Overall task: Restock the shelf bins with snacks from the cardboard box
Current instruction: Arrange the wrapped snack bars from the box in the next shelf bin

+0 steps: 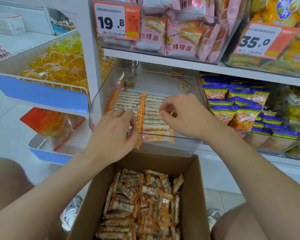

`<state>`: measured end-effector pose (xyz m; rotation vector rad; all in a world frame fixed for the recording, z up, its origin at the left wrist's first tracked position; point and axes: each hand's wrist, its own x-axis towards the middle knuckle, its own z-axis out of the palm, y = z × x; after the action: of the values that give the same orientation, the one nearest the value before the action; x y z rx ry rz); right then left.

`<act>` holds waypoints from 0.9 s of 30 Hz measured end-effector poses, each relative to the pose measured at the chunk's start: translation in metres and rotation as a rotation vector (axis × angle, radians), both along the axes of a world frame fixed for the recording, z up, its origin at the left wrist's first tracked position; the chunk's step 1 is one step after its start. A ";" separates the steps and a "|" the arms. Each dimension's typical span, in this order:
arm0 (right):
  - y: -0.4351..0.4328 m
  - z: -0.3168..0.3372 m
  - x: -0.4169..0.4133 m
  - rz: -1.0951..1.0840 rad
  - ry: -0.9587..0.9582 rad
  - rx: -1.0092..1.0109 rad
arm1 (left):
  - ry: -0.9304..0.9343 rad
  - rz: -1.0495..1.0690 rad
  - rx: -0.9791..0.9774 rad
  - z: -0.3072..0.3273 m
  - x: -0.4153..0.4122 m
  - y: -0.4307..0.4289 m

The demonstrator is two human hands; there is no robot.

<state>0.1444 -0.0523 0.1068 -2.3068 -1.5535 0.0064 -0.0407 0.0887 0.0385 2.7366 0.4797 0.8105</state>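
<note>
Left hand (114, 134): grips rice bars (128, 99) in clear bin (97, 110)
Right hand (183, 116): pinches another bar
Cardboard box (193, 187): near, holds loose bars

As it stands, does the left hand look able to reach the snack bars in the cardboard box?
Probably yes. The cardboard box sits open just below the left hand, its wrapped snack bars lying uncovered, and nothing crosses between. The hand would first have to leave the clear bin.

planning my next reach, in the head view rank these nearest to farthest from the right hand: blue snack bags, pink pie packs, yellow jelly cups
1. blue snack bags, just to the right of the right hand, at about its level.
2. pink pie packs, higher up, above it.
3. yellow jelly cups, far off to the left.
</note>
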 end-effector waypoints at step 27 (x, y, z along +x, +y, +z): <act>-0.084 -0.318 -0.090 -0.154 0.291 -0.600 | 1.123 -0.148 -0.475 -0.284 -0.024 -0.070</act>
<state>0.0540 -0.1368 -0.2112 -2.6970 -1.3445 0.8347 -0.0649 0.0188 -0.2451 2.4522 0.5366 -0.8543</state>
